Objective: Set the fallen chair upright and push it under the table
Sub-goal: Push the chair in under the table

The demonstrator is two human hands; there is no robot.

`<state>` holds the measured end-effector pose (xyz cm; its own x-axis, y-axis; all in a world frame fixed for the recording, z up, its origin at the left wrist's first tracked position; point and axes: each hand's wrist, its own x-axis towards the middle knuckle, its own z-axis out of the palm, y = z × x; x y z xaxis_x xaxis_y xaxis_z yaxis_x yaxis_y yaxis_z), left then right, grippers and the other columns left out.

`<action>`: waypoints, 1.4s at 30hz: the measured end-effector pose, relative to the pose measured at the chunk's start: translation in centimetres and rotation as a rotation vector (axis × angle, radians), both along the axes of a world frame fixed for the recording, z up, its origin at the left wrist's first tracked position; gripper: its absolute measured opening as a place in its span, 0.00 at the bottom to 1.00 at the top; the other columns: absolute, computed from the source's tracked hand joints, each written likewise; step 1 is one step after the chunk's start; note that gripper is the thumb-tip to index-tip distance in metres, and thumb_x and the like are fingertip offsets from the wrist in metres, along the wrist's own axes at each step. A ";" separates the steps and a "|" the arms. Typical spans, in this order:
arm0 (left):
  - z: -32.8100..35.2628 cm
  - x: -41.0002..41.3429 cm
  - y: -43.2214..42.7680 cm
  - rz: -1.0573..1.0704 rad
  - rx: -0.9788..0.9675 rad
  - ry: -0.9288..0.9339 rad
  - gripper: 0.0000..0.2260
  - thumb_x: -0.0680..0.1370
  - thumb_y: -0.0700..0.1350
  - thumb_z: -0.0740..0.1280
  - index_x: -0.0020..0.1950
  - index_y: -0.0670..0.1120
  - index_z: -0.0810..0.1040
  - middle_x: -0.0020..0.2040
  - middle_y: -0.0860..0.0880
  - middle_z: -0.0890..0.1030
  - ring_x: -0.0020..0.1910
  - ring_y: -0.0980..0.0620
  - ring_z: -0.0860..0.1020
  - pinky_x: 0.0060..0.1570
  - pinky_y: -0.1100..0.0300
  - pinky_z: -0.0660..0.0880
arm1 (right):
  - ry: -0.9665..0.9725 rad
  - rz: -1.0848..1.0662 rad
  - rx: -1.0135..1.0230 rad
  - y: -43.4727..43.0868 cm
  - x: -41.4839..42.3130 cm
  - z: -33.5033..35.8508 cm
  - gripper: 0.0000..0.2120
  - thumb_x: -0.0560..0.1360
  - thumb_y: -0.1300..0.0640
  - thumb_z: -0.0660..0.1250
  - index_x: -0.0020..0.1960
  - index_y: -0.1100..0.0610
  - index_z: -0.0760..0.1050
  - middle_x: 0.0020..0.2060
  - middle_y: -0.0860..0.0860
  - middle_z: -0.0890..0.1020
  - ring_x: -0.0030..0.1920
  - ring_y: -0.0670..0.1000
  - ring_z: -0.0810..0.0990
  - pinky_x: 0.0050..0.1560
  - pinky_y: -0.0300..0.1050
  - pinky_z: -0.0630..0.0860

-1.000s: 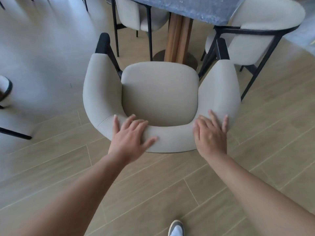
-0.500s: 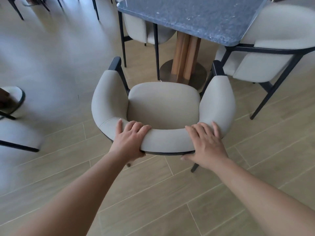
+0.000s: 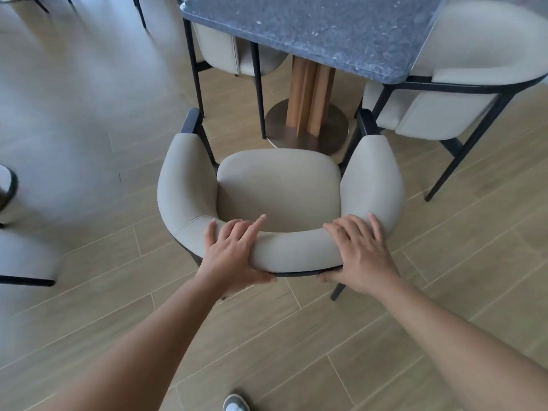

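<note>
Standing upright on the wooden floor [image 3: 370,336], the chair [image 3: 278,188] is facing the table [image 3: 326,34], its seat just before the table's edge. The left hand [image 3: 234,253] and the right hand [image 3: 360,253] are both closing their grip on the curved backrest, fingers over the top, thumbs under the dark frame.

The chair [image 3: 278,188] stands upright on the wood floor [image 3: 385,336], facing the table [image 3: 341,34], its seat just short of the table's edge. The left hand [image 3: 234,256] and right hand [image 3: 361,256] both grip the curved backrest, fingers over the top, thumbs underneath. Another chair [image 3: 462,93] sits at the right.
</note>
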<state>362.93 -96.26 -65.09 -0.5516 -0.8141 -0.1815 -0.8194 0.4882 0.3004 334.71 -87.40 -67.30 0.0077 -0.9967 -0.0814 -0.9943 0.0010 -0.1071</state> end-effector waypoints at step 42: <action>-0.5 1.8 -10.6 1.771 0.510 0.704 0.43 0.65 0.49 0.83 0.73 0.47 0.63 0.60 0.45 0.75 0.56 0.41 0.78 0.58 0.48 0.79 | -1.181 -1.935 -0.171 -8.6 3.3 2.1 0.38 0.69 0.52 0.82 0.71 0.56 0.66 0.57 0.56 0.78 0.51 0.62 0.81 0.54 0.55 0.82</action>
